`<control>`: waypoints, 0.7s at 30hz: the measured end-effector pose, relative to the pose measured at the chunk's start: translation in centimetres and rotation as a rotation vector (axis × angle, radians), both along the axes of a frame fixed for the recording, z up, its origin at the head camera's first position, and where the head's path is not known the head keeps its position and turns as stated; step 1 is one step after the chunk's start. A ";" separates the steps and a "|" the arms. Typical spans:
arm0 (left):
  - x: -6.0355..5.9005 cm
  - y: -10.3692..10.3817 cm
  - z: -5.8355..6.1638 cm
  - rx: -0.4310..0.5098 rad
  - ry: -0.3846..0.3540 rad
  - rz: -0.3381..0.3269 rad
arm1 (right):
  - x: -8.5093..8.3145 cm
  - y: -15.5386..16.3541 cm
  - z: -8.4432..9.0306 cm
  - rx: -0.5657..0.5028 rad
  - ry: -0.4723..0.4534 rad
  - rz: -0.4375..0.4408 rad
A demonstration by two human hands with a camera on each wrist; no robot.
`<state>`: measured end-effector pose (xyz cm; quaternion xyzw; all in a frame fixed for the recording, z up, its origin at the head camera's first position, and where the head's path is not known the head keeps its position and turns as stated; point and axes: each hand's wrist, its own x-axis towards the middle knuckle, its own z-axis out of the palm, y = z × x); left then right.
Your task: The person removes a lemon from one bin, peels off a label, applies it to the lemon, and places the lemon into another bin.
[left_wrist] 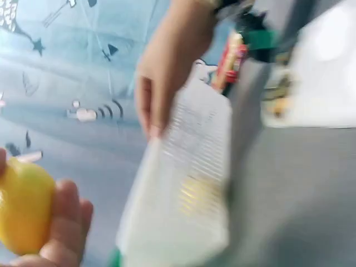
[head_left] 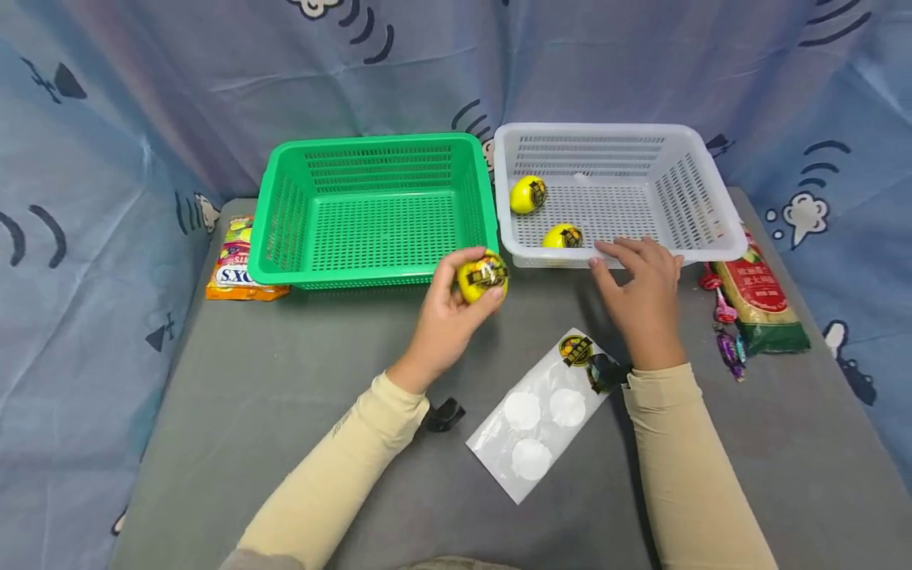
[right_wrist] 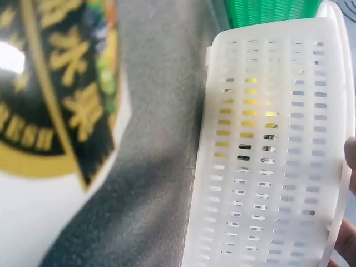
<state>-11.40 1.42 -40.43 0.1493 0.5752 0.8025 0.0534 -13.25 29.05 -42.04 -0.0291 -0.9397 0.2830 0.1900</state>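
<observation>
The left hand (head_left: pixel 447 317) grips a yellow lemon (head_left: pixel 482 276) bearing a dark round sticker, its fingers and thumb curled round the fruit. The hand holds it just above the grey table (head_left: pixel 285 396), right in front of the near right corner of the green basket (head_left: pixel 370 210). In the left wrist view the same lemon (left_wrist: pixel 22 206) sits in the curled fingers (left_wrist: pixel 69 222), though that picture is blurred.

The right hand (head_left: pixel 644 293) lies with its fingers extended, their tips resting on the near rim of the white basket (head_left: pixel 620 186). It holds nothing. The right wrist view shows the slotted near wall of the white basket (right_wrist: pixel 272 156) close up, with yellow showing through the slots.

Inside the white basket lie two more lemons, each with a sticker: one (head_left: pixel 528 194) near the left wall, the other (head_left: pixel 563 236) against the near wall, just left of the right hand's fingertips. The green basket stands directly left of the white one, their sides touching or nearly so.

On the table between the two forearms lies a sticker sheet (head_left: pixel 541 416), with one dark sticker at its far end and three bare white circles. A snack packet (head_left: pixel 238 265) lies left of the green basket. A long packet of noodles (head_left: pixel 762 301) and some wrapped candies (head_left: pixel 727 332) lie right of the white basket.
</observation>
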 end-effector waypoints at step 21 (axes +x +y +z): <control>-15.2 5.7 1.7 -0.985 -0.076 -0.149 | -1.7 -3.9 -1.5 -0.063 0.007 0.088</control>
